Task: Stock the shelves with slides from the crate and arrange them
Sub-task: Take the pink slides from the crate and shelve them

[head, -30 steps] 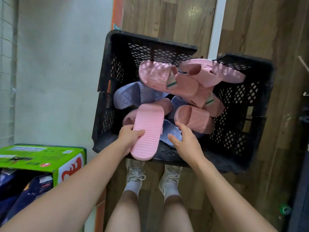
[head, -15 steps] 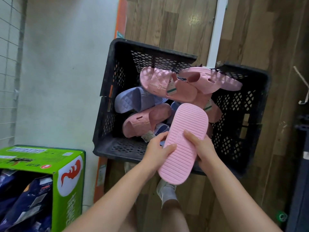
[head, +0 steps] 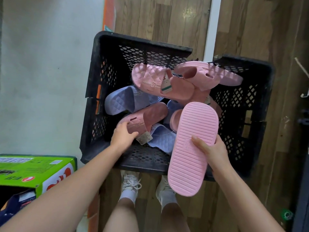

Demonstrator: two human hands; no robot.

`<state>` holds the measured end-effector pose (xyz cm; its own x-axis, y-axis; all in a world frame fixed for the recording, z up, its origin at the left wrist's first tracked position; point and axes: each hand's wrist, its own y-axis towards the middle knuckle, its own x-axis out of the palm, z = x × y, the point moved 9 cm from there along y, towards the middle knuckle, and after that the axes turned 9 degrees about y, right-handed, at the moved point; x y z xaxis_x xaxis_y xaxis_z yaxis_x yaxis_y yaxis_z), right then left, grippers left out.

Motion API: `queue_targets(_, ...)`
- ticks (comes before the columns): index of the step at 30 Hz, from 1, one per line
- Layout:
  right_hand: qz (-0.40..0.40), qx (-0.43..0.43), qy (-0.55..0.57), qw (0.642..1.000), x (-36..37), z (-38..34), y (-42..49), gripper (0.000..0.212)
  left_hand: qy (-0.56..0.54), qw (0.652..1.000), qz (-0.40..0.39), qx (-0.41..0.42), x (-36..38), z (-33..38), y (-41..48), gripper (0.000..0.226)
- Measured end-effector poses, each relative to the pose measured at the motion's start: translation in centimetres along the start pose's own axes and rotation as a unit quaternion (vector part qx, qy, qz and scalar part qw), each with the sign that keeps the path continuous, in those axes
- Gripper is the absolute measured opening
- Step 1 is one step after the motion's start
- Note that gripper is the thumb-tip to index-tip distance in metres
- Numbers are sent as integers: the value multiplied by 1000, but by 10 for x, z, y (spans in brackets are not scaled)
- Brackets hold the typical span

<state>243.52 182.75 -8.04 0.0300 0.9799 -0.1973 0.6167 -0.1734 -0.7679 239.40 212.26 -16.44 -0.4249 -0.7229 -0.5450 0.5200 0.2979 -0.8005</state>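
A black plastic crate [head: 142, 44] stands on the floor in front of me, holding several pink and lavender slides. My right hand [head: 210, 148] grips a pink slide [head: 192, 144] with its ribbed sole up, over the crate's near right edge. My left hand [head: 122, 136] reaches into the crate and its fingers curl round the strap end of another pink slide [head: 145, 119] that lies among the others. A paper tag hangs from that slide. Two lavender slides [head: 127, 101] lie beside and under it.
A green cardboard box [head: 33, 168] with dark packets stands at the lower left. A pale wall runs on the left and wood-look flooring lies under the crate. My feet in white trainers [head: 130, 181] stand just behind the crate. A dark fixture edges the far right.
My left hand has let go of the sole-up pink slide and moved left into the crate onto another pink slide. My right hand alone now holds the first slide, shifted to the right.
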Motion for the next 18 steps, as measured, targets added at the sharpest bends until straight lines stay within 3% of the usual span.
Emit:
queue_targets(9,-13,-22,19,999,20,-3,36,46,57,998,-31,-25,17,-8,71,95)
queue_targets(13,-9,-23,34,999,25,3,44,41,48,998,-19,-24,14,-10,81,69)
queue_targets(18,-9,-15,43,999,38,8,41,43,0,997,80,2,0,-2,55,43)
